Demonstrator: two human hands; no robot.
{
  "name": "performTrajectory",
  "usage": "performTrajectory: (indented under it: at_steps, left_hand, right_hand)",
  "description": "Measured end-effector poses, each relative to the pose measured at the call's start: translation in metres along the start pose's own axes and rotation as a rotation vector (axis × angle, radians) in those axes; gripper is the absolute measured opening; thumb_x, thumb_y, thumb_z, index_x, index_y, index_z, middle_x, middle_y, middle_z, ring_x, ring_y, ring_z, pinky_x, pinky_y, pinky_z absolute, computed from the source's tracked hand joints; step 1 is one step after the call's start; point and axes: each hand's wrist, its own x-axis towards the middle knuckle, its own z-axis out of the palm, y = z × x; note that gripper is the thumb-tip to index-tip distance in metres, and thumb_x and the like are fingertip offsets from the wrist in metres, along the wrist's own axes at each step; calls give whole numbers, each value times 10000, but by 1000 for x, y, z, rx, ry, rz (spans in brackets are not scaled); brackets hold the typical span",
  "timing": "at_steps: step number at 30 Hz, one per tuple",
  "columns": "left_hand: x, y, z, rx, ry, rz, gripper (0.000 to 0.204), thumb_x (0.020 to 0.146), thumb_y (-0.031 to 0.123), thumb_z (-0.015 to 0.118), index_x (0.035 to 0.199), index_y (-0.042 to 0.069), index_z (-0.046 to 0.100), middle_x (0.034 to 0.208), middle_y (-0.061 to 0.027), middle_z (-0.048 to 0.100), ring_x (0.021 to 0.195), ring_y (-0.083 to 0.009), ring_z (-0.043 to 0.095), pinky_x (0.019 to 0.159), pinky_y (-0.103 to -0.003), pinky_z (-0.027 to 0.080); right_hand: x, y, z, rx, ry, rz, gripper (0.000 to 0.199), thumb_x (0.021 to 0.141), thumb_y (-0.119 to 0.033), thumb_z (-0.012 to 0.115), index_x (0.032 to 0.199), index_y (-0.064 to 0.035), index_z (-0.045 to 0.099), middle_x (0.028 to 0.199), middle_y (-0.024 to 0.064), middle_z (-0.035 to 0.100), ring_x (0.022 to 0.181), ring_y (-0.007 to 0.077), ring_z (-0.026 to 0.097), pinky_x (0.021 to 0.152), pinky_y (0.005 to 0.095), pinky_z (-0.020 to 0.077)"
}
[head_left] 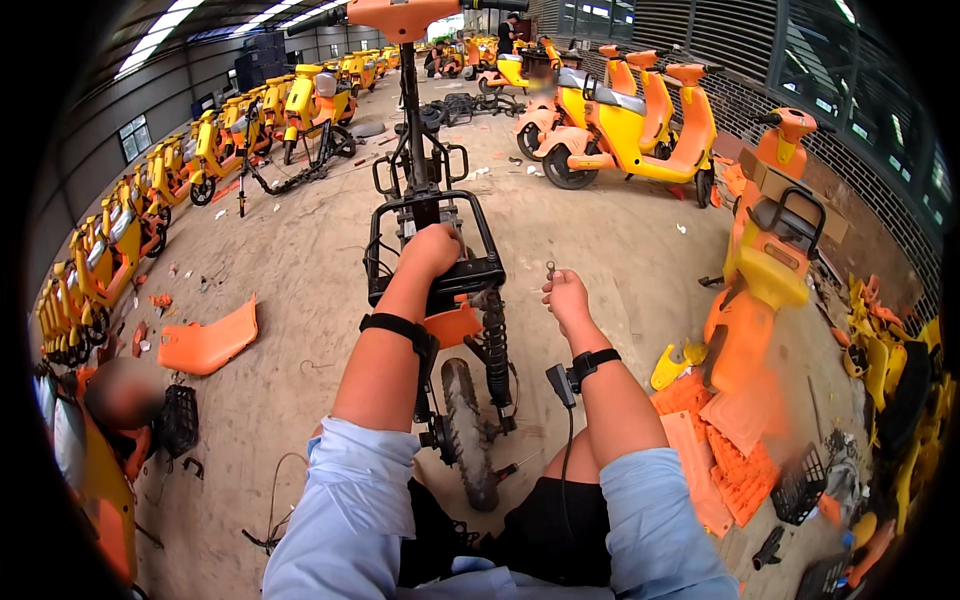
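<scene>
Left hand (432, 250) clamps the stripped scooter's black rear rack (478, 268): rigid, heavy, best held there. Right hand (566, 298) pinches a small metal key (550, 270) (light, easily dropped).

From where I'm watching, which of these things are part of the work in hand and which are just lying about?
In hand:
left hand on the black rear rack of the stripped scooter frame
right hand holding a small key

Lying about:
orange panel
black basket
parked yellow scooters
orange panel pile
</scene>
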Motion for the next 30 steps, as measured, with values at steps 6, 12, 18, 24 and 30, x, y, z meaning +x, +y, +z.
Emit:
performTrajectory:
  at_steps: [6, 12, 18, 24, 30]
  left_hand:
    - [4, -2, -2, 51, -72, -61, 324, 922, 236, 617, 1148, 139, 828, 1210, -171, 781, 1150, -375, 732, 1009, -465, 569]
    - [14, -6, 9, -13, -31, 35, 303, 867, 261, 743, 1044, 32, 833, 1056, -240, 784, 1008, -432, 740, 932, -473, 582]
    - [11, 5, 8, -15, -75, 42, 327, 869, 278, 768, 1069, 27, 831, 1054, -237, 787, 995, -423, 743, 929, -470, 580]
    - [10, 0, 6, -32, -39, -4, 273, 872, 221, 733, 1045, 37, 839, 1039, -222, 794, 988, -405, 749, 935, -453, 579]
    - [9, -11, 8, -112, -53, 41, 250, 871, 158, 676, 1021, 54, 846, 1008, -189, 807, 961, -341, 766, 925, -409, 580]
  right_hand:
    - [13, 16, -23, -79, -23, 145, 345, 1099, -338, 585, 1131, -12, 689, 902, 79, 701, 684, 186, 631, 577, 354, 485]
    - [17, 58, -31, -1168, -59, -455, 187, 1044, -218, 616, 1026, -116, 773, 1014, 117, 760, 835, 332, 693, 751, 488, 512]
    - [30, 26, -22, 706, 24, 336, 183, 1085, -211, 601, 1108, -97, 743, 1041, 142, 747, 1025, 380, 696, 938, 548, 485]
    - [25, 11, -16, -164, -100, 38, 209, 1140, -280, 571, 1172, -84, 636, 941, 47, 663, 987, 275, 698, 868, 514, 521]
    - [-2, -62, -15, 507, -189, 81, 201, 1136, -294, 590, 1174, -102, 635, 977, 12, 659, 1023, 213, 703, 880, 479, 514]
